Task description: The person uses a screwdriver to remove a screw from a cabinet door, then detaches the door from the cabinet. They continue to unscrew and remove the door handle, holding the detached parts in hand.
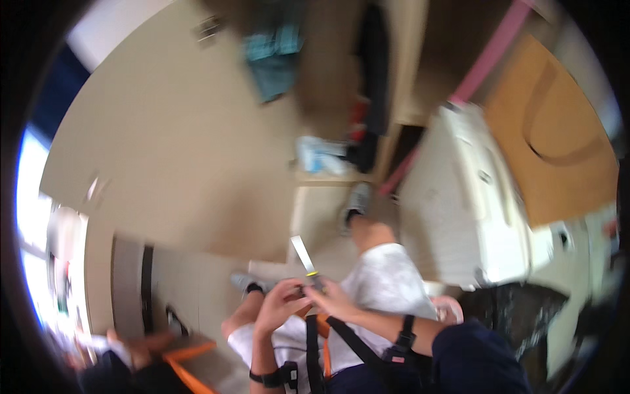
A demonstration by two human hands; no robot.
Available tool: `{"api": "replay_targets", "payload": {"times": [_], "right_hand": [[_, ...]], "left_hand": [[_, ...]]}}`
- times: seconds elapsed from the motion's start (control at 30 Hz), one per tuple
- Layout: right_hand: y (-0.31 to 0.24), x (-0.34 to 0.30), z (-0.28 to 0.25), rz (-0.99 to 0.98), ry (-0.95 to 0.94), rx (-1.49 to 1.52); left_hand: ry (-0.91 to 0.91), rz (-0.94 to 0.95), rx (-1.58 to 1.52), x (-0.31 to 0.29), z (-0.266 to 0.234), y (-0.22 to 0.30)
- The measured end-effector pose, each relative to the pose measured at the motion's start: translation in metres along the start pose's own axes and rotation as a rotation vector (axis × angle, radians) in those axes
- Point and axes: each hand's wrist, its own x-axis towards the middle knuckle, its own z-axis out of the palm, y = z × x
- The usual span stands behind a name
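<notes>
Both hands meet in front of my lap around a hand tool with a long, flat pale blade (302, 255), a yellow collar and a dark handle. The blade points up and slightly left, away from me. My right hand (333, 301) is closed on the handle. Beside it, my left hand (282, 305) has its fingers bent in against the handle's lower end, touching it or the right fingers. Blur hides the tool's exact kind and any small thing between the left fingers.
A large wooden cabinet door (177, 131) stands open ahead on the left. Inside the cabinet are hanging clothes (374, 79) and a white-and-blue bundle (321, 156). A white suitcase (453, 190) and a brown board (545, 131) stand right. At lower left another person's arm (141, 348) shows.
</notes>
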Motion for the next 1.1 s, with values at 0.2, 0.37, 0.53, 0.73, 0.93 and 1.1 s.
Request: {"api": "replay_targets", "payload": {"times": [0.2, 0.37, 0.53, 0.73, 0.93, 1.1], "right_hand": [[0.011, 0.015, -0.012, 0.175, 0.119, 0.395], [0.036, 0.025, -0.017, 0.148, 0.174, 0.484], [0.061, 0.04, -0.006, 0.082, 0.135, 0.365], [0.015, 0.021, -0.034, 0.189, 0.125, 0.236], [0.004, 0.015, -0.034, 0.166, 0.073, 0.301], [0.017, 0.021, -0.034, 0.072, 0.057, 0.262]], "left_hand": [[0.247, 0.2, 0.049, 0.036, 0.03, 0.043], [0.057, 0.213, 0.202, 0.069, 0.143, 0.128], [-0.448, 0.746, 0.548, 0.092, 0.282, 0.149], [-0.514, 0.984, 0.619, 0.111, 0.373, 0.129], [-0.439, 0.965, 0.749, 0.11, 0.377, 0.127], [-0.431, 0.959, 0.755, 0.121, 0.364, 0.136]]}}
